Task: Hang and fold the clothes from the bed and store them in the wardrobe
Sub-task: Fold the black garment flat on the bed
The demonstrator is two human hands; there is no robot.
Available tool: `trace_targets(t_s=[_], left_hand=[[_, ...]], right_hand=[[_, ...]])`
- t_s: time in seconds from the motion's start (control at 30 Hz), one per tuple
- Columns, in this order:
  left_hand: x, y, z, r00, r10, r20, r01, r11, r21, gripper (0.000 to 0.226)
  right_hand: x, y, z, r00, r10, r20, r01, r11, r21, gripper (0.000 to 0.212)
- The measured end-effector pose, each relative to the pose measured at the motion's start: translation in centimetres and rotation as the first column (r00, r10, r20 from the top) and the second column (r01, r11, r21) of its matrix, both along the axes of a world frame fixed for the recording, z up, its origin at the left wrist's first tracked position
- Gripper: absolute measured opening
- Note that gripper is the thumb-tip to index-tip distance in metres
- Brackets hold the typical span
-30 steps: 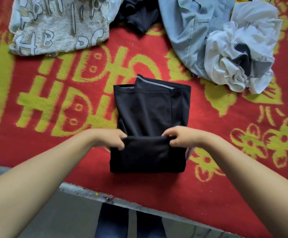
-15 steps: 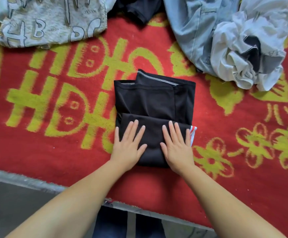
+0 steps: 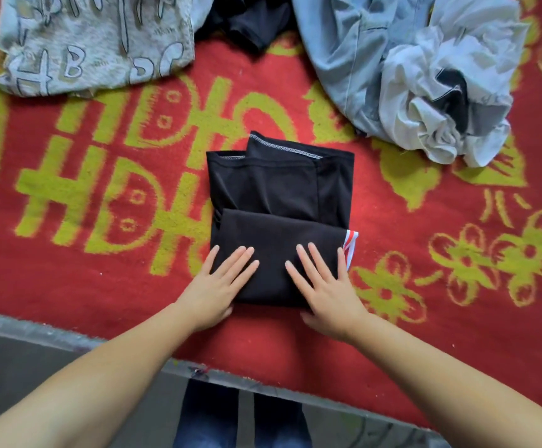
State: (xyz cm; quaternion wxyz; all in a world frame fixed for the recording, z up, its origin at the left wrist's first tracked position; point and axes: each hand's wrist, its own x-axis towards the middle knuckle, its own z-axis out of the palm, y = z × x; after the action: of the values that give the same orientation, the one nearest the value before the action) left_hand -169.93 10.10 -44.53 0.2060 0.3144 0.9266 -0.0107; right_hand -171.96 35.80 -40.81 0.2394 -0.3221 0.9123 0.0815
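A black garment [image 3: 279,195] lies partly folded on the red and yellow bed cover [image 3: 424,334], its near part doubled over the rest, a red and white striped trim showing at its right edge. My left hand [image 3: 221,282] lies flat on the fold's near left corner, fingers straight. My right hand [image 3: 324,286] lies flat on the near right part, fingers spread. Neither hand grips the cloth.
A grey shirt printed with letters [image 3: 95,40] lies at the far left. A dark garment [image 3: 250,21] sits at the top centre. Light blue jeans [image 3: 344,59] and a crumpled white garment [image 3: 441,101] are piled at the far right. The bed's edge [image 3: 36,331] runs below my arms.
A second ago both hands gripped the near edge and carried it over the garment. They then let go and lay flat on the fold, and have since slid back toward me.
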Motion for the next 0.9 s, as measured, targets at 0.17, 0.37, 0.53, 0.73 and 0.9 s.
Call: trace_targets(t_s=[0.17,0.37,0.53,0.73,0.9], left_hand=[[-1.5,1.7,0.4,0.998,0.064,0.007,-0.064,0.996,0.056,0.078],[-4.3,0.6,5.2,0.753,0.197,0.628,-0.305,0.95,0.067,0.065],[-11.7,-1.8,9.5,0.361,0.261,0.895,-0.651,0.758,0.041,0.023],[-16.7,-1.1,5.1,0.553,0.67,0.496,-0.781,0.624,0.028,0.029],[-12.1,4.9,1.5,0.834,0.551,-0.019,-0.546,0.83,0.113,0.059]], right_hand=[[-1.1,2.0,-0.3,0.996,-0.087,-0.018,0.088,0.987,0.136,0.083],[-3.5,0.1,3.0,0.925,-0.162,0.344,0.173,0.985,-0.001,0.066],[-11.5,1.1,6.7,0.783,-0.323,0.532,0.474,0.863,-0.174,0.049],[-15.2,-0.9,1.4,0.742,-0.622,0.25,0.665,0.729,-0.16,0.048],[-10.0,-5.8,-1.4,0.892,-0.43,-0.139,0.396,0.892,-0.218,0.056]])
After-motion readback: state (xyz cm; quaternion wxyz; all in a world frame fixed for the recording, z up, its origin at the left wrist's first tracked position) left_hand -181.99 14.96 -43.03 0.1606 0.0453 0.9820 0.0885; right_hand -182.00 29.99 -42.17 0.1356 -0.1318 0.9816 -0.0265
